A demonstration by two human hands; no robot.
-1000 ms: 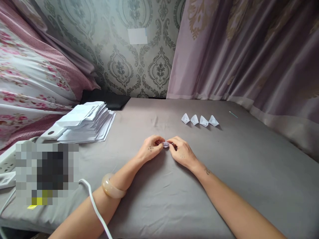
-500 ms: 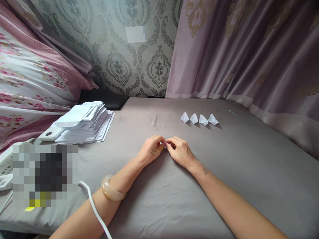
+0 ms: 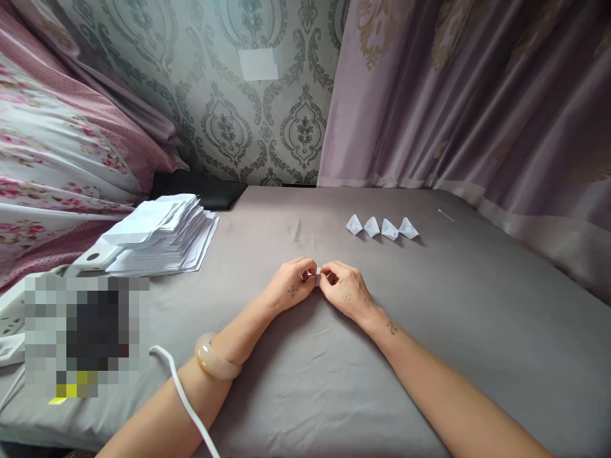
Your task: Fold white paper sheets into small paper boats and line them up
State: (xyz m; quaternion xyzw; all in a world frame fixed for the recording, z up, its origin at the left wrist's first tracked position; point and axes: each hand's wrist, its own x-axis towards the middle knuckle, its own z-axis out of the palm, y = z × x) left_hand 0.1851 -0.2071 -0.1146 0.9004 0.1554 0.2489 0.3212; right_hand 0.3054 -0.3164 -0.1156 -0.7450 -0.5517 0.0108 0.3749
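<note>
Between my fingertips is a small folded piece of white paper (image 3: 317,277), mostly hidden by the fingers. My left hand (image 3: 294,282) pinches it from the left, thumb and fingers closed. From the right, my right hand (image 3: 345,289) pinches the same paper. Both hands are low over the grey cloth (image 3: 305,369). Beyond them and to the right, several folded white paper boats (image 3: 390,229) stand in a row. A pale bangle (image 3: 216,358) circles my left forearm.
At the left lies a tall stack of white paper (image 3: 162,238), with a black flat item (image 3: 200,189) behind. A white cable (image 3: 184,397) crosses over my left forearm. White power strips (image 3: 14,312) and a blurred-out patch fill the left edge. A thin pale stick (image 3: 446,215) lies far right.
The folded paper between my fingertips has turned or opened slightly and shows a narrow upright white edge. Both hands stay almost in place.
</note>
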